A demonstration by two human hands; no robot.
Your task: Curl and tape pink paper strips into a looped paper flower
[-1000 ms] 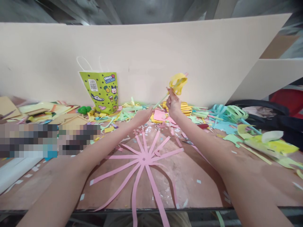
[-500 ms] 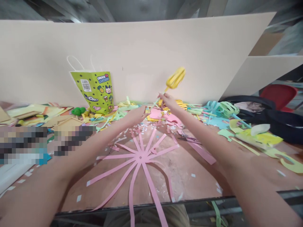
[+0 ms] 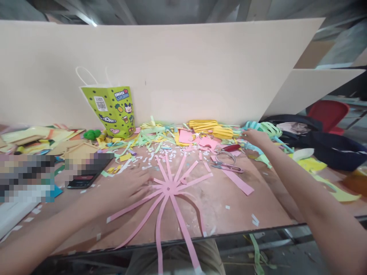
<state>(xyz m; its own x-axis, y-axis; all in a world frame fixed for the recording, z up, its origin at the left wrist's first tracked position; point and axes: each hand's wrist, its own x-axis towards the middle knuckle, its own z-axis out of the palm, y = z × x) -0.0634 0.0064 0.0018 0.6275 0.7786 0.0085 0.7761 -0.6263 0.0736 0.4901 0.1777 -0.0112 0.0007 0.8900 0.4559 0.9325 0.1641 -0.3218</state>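
A pink paper piece with long strips radiating from its centre [image 3: 168, 188] lies on the table, some strips hanging over the front edge. My left hand [image 3: 130, 187] rests over its left strips, fingers stretched out and holding nothing. At the back right, my right hand [image 3: 254, 136] has its fingers closed at the stick end of a yellow paper-strip lantern [image 3: 223, 132], which lies on the table. Another yellow lantern [image 3: 203, 125] lies against it. Scissors [image 3: 228, 167] and a roll of clear tape [image 3: 226, 157] are right of the pink strips.
A green paper bag [image 3: 110, 112] stands before the white board [image 3: 200, 72]. Paper scraps and small white bits spread along the back. Blue and green paper lanterns [image 3: 269, 130] lie beyond my right hand. A phone [image 3: 82, 181] is at left, a dark bag [image 3: 335, 149] at right.
The yellow lantern, held up in my right hand before, now lies beside the other one at the back. My right hand moved right and down; my left hand drew back to the pink strips.
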